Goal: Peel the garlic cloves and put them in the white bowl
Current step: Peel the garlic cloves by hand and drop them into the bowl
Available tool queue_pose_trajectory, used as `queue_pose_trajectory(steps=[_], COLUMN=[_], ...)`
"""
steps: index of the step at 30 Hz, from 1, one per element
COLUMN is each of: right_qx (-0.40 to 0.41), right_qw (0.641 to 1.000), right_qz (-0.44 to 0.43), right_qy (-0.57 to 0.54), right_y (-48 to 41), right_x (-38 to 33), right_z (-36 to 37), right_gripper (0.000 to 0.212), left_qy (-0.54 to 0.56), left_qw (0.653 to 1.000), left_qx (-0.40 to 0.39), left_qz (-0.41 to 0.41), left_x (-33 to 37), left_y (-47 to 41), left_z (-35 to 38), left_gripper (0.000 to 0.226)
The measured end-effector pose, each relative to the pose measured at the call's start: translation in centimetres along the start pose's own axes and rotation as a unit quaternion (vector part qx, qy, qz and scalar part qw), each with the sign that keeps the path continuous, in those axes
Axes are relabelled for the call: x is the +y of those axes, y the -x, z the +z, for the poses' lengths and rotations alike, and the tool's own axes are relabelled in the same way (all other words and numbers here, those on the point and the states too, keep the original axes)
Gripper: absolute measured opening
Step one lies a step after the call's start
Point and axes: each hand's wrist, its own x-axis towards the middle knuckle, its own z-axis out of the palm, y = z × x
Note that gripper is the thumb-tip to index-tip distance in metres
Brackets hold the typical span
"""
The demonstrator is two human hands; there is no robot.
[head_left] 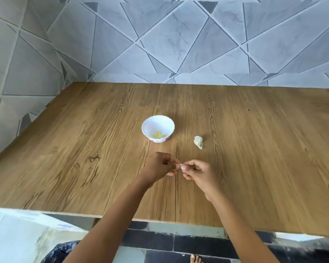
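Observation:
A small white bowl (158, 128) stands mid-table with several pale yellow peeled cloves at its bottom. To its right lies a whitish piece of garlic bulb (198, 142) with papery skin. Nearer to me, my left hand (160, 167) and my right hand (198, 173) meet above the table, fingertips pinching a tiny white garlic clove (181, 164) between them. The clove is mostly hidden by the fingers.
The wooden table (254, 149) runs back to a grey tiled wall (179, 38) and another tiled wall on the left. Its front edge is close to me, with dark floor tiles and a bare foot (196, 259) below.

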Motion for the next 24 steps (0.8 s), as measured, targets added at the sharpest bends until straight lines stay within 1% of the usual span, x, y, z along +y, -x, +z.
queue_pose_trajectory(steps=[2, 5, 8, 10, 13, 15, 16, 17, 19, 21, 24], right_qx=[-0.004, -0.002, 0.011, 0.017, 0.018, 0.012, 0.013, 0.022, 0.053, 0.063, 0.064], right_qw=[0.998, 0.989, 0.975, 0.969, 0.965, 0.962, 0.956, 0.947, 0.914, 0.888, 0.864], right_qz=[-0.01, -0.021, -0.07, -0.089, -0.096, -0.102, -0.108, -0.12, -0.158, -0.183, -0.227], right_qy=[0.054, 0.145, 0.211, 0.23, 0.244, 0.254, 0.272, 0.298, 0.371, 0.417, 0.445], right_y=[0.5, 0.9, 1.3, 1.6, 1.9, 1.9, 1.9, 1.9, 1.7, 1.6, 1.5], right_x=[0.1, 0.2, 0.3, 0.4, 1.0, 1.3, 1.2, 1.3, 1.9, 2.7, 4.0], right_z=[0.4, 0.9, 1.3, 1.7, 2.1, 1.9, 1.8, 1.5, 1.1, 1.1, 1.3], right_gripper=[0.007, 0.007, 0.008, 0.011, 0.009, 0.005, 0.01, 0.016, 0.027, 0.036, 0.038], left_qy=[-0.017, -0.043, -0.001, 0.004, -0.025, -0.066, -0.104, -0.145, -0.212, -0.252, -0.287], left_qw=[1.0, 0.999, 0.999, 0.998, 0.998, 0.997, 0.995, 0.989, 0.977, 0.968, 0.958], left_qx=[-0.008, -0.018, -0.035, -0.043, -0.04, -0.019, -0.007, -0.001, -0.006, -0.015, -0.01], left_qz=[0.004, 0.011, -0.025, -0.046, -0.041, -0.022, -0.009, 0.001, 0.003, -0.004, -0.004], left_x=[-0.4, -0.7, -0.6, -0.4, -0.5, -0.5, -0.4, -0.3, 0.0, 0.3, 0.5], left_y=[0.4, 0.8, 1.0, 1.2, 1.4, 1.5, 1.5, 1.4, 1.2, 1.2, 1.1], left_z=[-0.3, -0.5, -0.8, -0.8, -1.0, -1.4, -1.7, -1.8, -2.0, -1.7, -1.1], left_gripper=[0.004, 0.004, 0.009, 0.008, 0.008, 0.005, 0.003, 0.002, 0.001, 0.001, 0.006])
